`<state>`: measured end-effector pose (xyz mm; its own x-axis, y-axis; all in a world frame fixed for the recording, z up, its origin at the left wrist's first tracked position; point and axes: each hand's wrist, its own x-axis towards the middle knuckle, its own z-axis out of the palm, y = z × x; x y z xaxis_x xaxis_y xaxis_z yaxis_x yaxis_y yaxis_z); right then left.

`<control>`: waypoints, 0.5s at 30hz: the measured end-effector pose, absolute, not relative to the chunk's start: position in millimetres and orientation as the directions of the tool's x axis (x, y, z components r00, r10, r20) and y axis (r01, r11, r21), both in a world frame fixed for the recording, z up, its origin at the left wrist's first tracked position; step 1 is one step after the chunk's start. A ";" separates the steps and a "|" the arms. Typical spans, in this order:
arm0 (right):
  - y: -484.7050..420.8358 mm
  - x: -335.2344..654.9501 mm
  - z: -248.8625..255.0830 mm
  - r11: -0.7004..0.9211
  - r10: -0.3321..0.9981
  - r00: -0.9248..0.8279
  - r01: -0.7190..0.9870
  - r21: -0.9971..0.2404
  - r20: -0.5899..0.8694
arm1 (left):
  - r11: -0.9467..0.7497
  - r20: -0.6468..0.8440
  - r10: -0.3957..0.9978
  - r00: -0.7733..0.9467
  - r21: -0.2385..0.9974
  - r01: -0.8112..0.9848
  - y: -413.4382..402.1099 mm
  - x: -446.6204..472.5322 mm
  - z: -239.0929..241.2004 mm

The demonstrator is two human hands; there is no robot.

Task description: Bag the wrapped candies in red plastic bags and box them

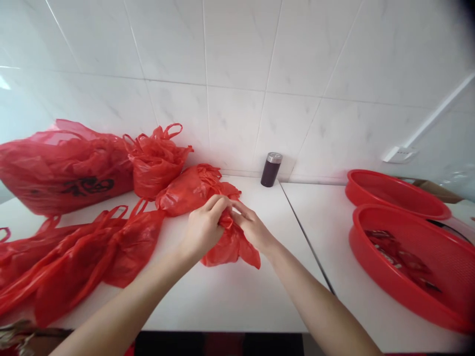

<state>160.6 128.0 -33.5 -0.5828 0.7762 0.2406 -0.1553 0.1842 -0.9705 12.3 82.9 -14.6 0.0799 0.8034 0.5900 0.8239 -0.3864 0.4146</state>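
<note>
Both my hands meet over a small red plastic bag (230, 247) on the white table (208, 301). My left hand (210, 222) is closed around the gathered top of the bag, thumb toward the middle. From the other side my right hand (252, 225) pinches the same bunched plastic, its fingertips close to the left hand's. The bag's lower part rests on the table, with a loose corner sticking out to the right. Whatever lies inside is hidden. Just behind my left hand lies another filled red bag (189, 188), its top gathered.
Flat red bags (100, 247) overlap at the left. Behind them stand a large red bag (67, 173) with black lettering and an upright red bag (159, 168). A dark lidded bottle (271, 169) stands near the wall. At right, one red basket (371, 252) holds small packets; another red basket (356, 195) sits behind.
</note>
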 end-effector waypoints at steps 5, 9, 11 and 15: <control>133.6 175.7 -29.5 0.078 0.760 -0.645 -0.034 -0.996 0.081 | -0.462 0.626 0.770 0.124 0.413 0.785 78.8 14.7 -21.5; 126.1 175.6 -24.3 0.386 0.864 -0.359 0.021 -0.922 0.354 | -0.420 0.510 0.850 0.131 0.506 0.753 74.3 16.2 -20.6; 119.0 173.7 -22.6 0.482 0.848 -0.285 0.062 -0.874 0.447 | -0.410 0.452 0.881 0.143 0.575 0.708 71.7 14.0 -20.7; 119.9 192.2 -39.1 0.474 0.862 -0.291 0.175 -0.863 0.415 | -0.326 0.333 0.936 0.115 0.692 0.644 59.4 -10.8 -28.3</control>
